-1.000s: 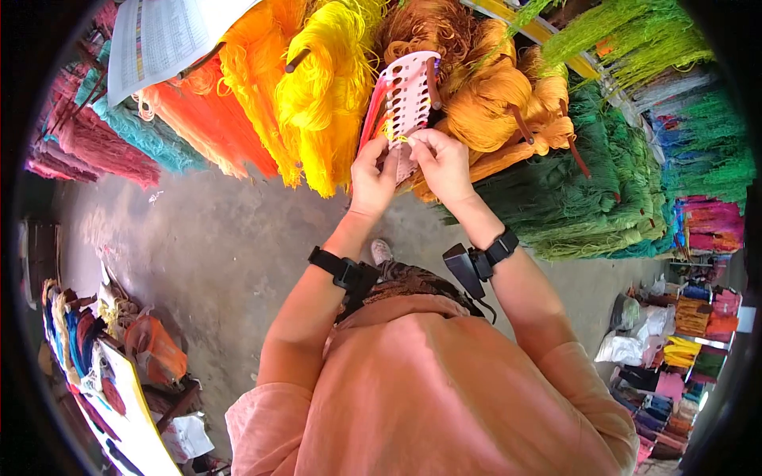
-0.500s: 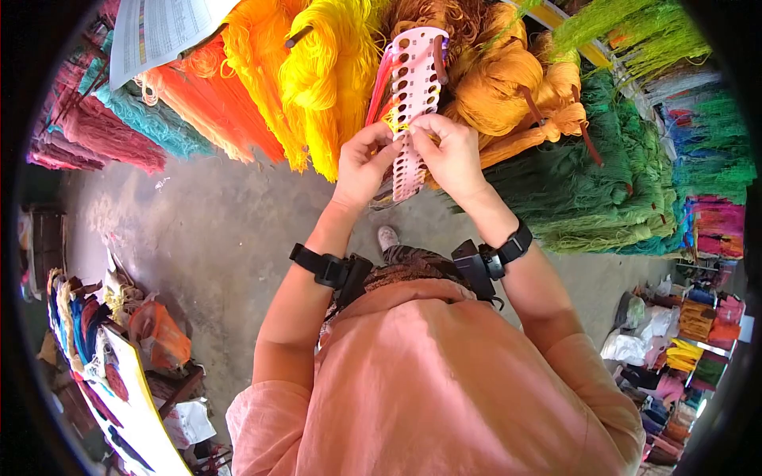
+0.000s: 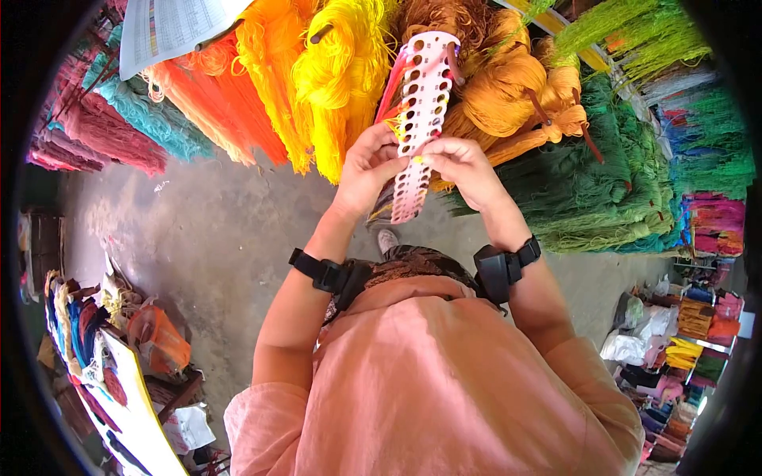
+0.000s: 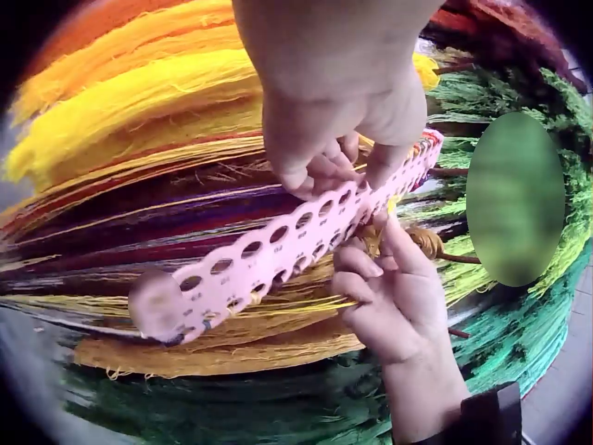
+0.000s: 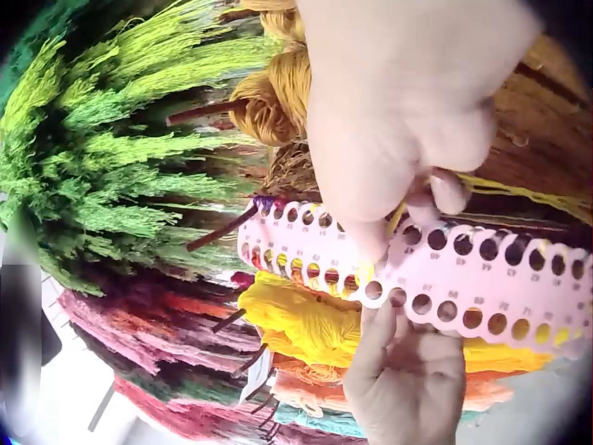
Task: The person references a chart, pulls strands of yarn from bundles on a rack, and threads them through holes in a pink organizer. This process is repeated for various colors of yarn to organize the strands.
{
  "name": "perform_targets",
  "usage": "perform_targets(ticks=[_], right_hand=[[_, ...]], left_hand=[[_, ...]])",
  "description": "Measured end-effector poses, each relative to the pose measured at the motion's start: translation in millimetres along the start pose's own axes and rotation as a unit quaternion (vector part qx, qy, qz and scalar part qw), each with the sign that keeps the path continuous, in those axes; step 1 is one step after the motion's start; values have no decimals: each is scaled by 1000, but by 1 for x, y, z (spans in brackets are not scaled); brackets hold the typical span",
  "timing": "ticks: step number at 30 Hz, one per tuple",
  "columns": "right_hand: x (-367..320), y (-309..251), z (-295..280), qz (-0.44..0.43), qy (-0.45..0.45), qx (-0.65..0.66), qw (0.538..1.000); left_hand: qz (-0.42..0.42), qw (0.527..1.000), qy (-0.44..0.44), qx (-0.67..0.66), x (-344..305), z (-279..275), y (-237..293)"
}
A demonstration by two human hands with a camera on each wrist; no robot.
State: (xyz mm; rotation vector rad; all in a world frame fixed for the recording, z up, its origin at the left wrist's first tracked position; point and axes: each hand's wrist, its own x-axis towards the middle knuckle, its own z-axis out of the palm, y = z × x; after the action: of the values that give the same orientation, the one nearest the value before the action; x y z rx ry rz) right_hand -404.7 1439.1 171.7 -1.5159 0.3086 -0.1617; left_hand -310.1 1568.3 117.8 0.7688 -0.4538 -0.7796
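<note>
pink card point(image 3: 426, 89), long, pierced with two rows of holes, is at upper centre of the head frame, tilted, between both hands; lower end hangs over the floor point(image 3: 238, 206).

left hand point(image 3: 367, 170): grip closed on the card, pinching its left edge partway down. right hand point(image 3: 462, 165): thumb and forefinger clenched at the opposite edge, pinching yellow strand point(image 4: 393, 201) by a hole. how tight, cannot tell.

likely troubles, my judgement:

- slip. strand is fine and only the right fingertips seem to have it; a short end could spring back out of the hole.
- wrong hole. holes sit close together, and fingers cover several in both wrist frames. printed numbers beside them are mostly too small to read here.
- bend or crease. card looks thin and seems to bow near the hands; a hard tug on the strand against one edge might fold it or tear the narrow rim outside a hole.
- tangle. pink and red threads point(image 3: 392, 89) hang along the card's left side, near the left fingers; they could get drawn in with the yellow.
- snag. brown peg point(image 3: 456, 63) is right by the card's upper end, orange-brown skeins point(image 3: 502, 94) close behind; lifting carelessly might hook a thread.
- lost end. yellow skein point(image 3: 341, 71), upper centre, could hide a dropped strand by colour.
</note>
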Motion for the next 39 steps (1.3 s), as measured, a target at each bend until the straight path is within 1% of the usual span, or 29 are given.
perform_targets(ticks=[1,2,4,5,8,9,10,12,13,16,17,20,21,24,25,27,28,29,30,31,34,35,38,39], right_hand=[[-1,-3,1,13,-5,-9,1000],[-2,-5,1,26,-9,-18,999],[-4,-9,-1,31,11,-41,999],[-5,-11,-1,34,21,-52,998],[-9,-21,1,41,26,-61,997],[-10,-22,3,39,32,-58,997],[-11,-23,4,38,36,-56,997],[-12,-28,7,66,46,-42,996],[-13,-31,7,79,52,-34,995],[-16,-38,5,82,46,-35,995],[-18,-41,4,87,42,-31,995],[-24,-51,5,102,39,-48,993],[-25,-52,5,107,41,-53,992],[-28,-58,3,105,27,-70,992],[-28,-57,2,80,31,-98,991],[-28,-50,0,32,39,-153,987],[-28,-52,1,-54,75,-262,961],[-29,-57,3,-139,110,-365,914],[-30,-63,6,-220,142,-461,848],[-31,-73,16,-220,152,-446,854],[-24,-78,27,-137,66,-432,889],[-19,-77,29,-132,62,-448,882],[-10,-76,31,-88,74,-429,896],[-9,-75,31,-91,72,-441,890]], left_hand=[[2,1000,-10,-2,-1,-1,-2],[7,1000,12,1,-3,-2,-3],[17,998,54,6,-11,-3,-4],[19,989,138,59,-16,-8,-7],[-35,977,153,143,-32,-19,5],[-31,980,128,149,-35,-16,8],[-48,983,90,154,-36,-9,12],[-77,983,16,165,-37,2,16],[-68,972,-32,223,-38,3,17],[-125,972,-85,181,-34,5,12],[-117,965,-127,199,-33,5,15],[-81,987,-106,86,-34,24,27],[-64,989,-108,84,-33,27,30],[-50,993,-69,78,-27,22,20],[-54,997,-55,19,-27,24,17],[-72,996,-43,6,-28,24,13],[-81,996,-36,-1,-27,23,12],[-90,995,-31,-17,-27,24,13],[-99,994,-26,-34,-26,24,14],[-108,993,-20,-52,-25,24,14],[-96,993,-35,-54,-21,24,14],[-98,994,-36,-39,-20,24,15],[-96,995,-31,-5,-15,21,16],[-95,995,-28,-1,-13,19,14]])
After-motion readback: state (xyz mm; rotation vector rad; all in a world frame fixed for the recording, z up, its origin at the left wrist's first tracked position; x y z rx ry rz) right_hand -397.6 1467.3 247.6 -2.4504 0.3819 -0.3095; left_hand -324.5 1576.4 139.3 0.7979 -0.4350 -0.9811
